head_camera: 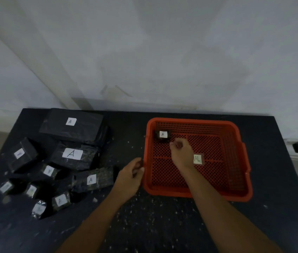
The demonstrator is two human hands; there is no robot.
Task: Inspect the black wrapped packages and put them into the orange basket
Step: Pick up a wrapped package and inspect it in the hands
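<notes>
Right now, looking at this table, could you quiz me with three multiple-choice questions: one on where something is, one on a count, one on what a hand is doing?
1. Where do most of the black packages lie?
A. on the table left of the basket
B. stacked inside the basket
C. on the floor

2. How many black packages are inside the orange basket?
A. none
B. one
C. four

3. What is the left hand doing?
A. lifting a package
B. resting flat on the wall
C. resting against the basket's left rim

Answers:
1. A: the labelled packages cluster on the dark table left of the basket.
2. B: a single small package sits in the far left corner, just past the right hand.
3. C: its fingers touch the rim and hold no package.
</notes>
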